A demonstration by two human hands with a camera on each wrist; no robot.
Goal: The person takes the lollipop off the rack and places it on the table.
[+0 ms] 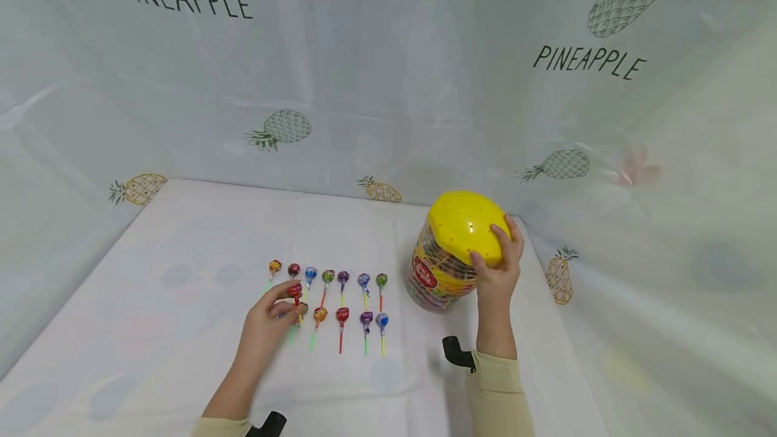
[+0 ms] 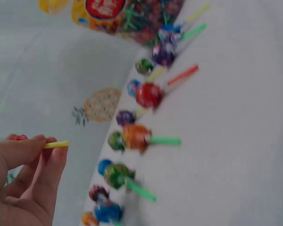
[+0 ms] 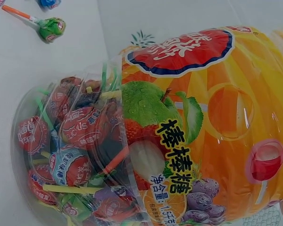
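Observation:
My left hand (image 1: 271, 315) pinches a lollipop with a red wrapper (image 1: 295, 290) and a yellow stick (image 2: 55, 144) between thumb and fingers. It is held over the left end of two rows of wrapped lollipops, such as a red one (image 1: 342, 315) and a green one (image 1: 381, 280). To the right of the rows stands a large clear jar (image 1: 434, 275) of lollipops with a yellow fruit label (image 3: 203, 117). My right hand (image 1: 500, 258) grips the jar's domed yellow lid (image 1: 464, 221) from the right side, thumb at the near edge.
A white cloth (image 1: 182, 356) covers the table. Behind and beside it hangs a pale curtain (image 1: 388, 73) printed with pineapples. Dark wrist-camera mounts (image 1: 458, 353) stick out at both sleeves. More lollipops (image 3: 78, 155) fill the lower part of the jar.

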